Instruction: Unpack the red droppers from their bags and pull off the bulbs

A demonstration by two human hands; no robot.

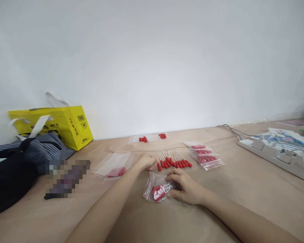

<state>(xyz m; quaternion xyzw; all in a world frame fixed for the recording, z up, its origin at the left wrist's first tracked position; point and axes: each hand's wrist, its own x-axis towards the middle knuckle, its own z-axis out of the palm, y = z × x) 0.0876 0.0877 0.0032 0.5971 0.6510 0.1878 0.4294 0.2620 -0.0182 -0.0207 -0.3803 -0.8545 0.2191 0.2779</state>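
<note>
My left hand [147, 162] has its fingers curled together at the left end of a row of red-tipped white sticks [168, 161]. Its fingertips are beside the leftmost stick [159, 166]; whether they pinch it is hidden. Nearer to me, my right hand [184, 187] grips a clear zip bag [149, 189] by its right part, thumb and fingers over the plastic. Inside that bag lie several sticks with red tips [158, 192], pointing left. The loose sticks lie fanned out on the table, red ends toward me.
Filled zip bags [205, 156] overlap on the right, and more bags [114, 165] lie left. Another pack [148, 138] lies by the wall. A power strip [276, 158] with cables stands far right; a yellow bag [66, 125] and a striped bag [48, 152] are left.
</note>
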